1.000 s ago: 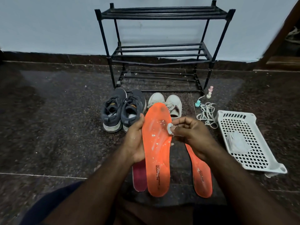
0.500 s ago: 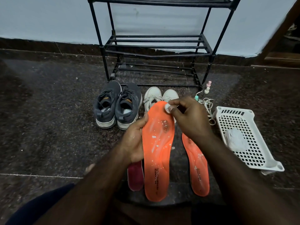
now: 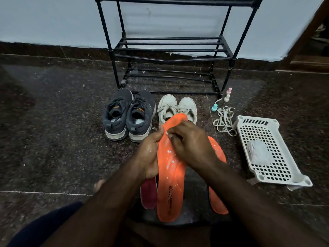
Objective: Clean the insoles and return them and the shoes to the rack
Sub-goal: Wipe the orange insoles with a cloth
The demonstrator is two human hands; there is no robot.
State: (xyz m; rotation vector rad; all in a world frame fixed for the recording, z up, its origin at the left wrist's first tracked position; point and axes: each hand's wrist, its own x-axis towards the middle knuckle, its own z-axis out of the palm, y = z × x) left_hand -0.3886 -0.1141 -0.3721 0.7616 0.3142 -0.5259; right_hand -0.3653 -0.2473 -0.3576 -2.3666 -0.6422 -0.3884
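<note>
My left hand [image 3: 151, 154] grips the left edge of an orange insole [image 3: 170, 186] speckled with white marks, held up over the floor. My right hand [image 3: 192, 145] lies across its upper part and pinches a small white wipe [image 3: 167, 133] against it. A second orange insole [image 3: 216, 157] lies on the floor under my right forearm, and a maroon insole [image 3: 148, 195] lies under the held one. Grey shoes [image 3: 128, 114] and white shoes [image 3: 176, 107] stand in front of the black rack [image 3: 170, 50].
A white perforated basket [image 3: 270, 152] with a crumpled white cloth [image 3: 258, 152] sits on the floor at right. Loose white laces [image 3: 225, 120] and small pastel clips [image 3: 227, 94] lie by the rack's right leg. Dark speckled floor stretches to the left.
My right hand has slid with the wipe from the insole's toe down and left across its upper part. The view has tilted down slightly.
</note>
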